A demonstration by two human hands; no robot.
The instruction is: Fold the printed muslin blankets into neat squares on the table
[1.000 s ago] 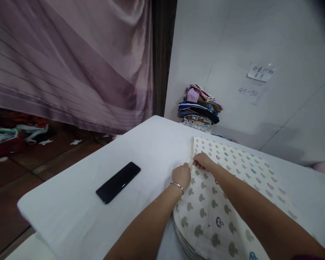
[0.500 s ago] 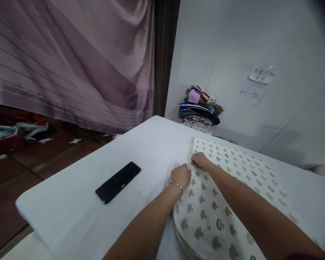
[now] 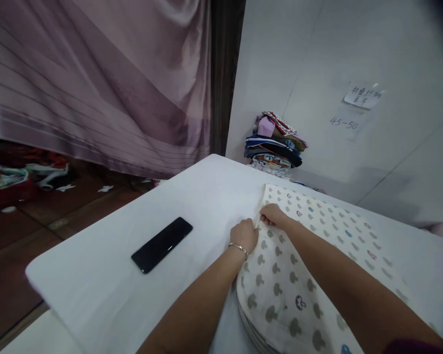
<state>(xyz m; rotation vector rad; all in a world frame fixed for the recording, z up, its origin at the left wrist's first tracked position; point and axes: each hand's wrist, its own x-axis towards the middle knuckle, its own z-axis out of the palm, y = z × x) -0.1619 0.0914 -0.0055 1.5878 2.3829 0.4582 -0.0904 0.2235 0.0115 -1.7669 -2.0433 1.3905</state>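
Observation:
A cream cloth (image 3: 276,290) printed with grey mushroom shapes and a few coloured ones lies across the right part of the white table, folded in several layers at its near rounded side. My left hand (image 3: 244,235), with a silver bracelet at the wrist, is closed on the cloth's left edge. Just beyond it, my right hand (image 3: 273,215) pinches the same edge. The fingertips of both hands are partly hidden. My right forearm crosses over the cloth.
A black phone (image 3: 162,244) lies on the white table (image 3: 107,255), left of my hands. Folded clothes (image 3: 275,142) are stacked at the far edge by the wall. Pink curtains (image 3: 133,83) hang at the left. A handwritten paper (image 3: 362,97) is on the wall.
My left hand has shifted slightly along the cloth's edge, a little away from my right hand. Both hands stay on the cloth. The view has shifted slightly.

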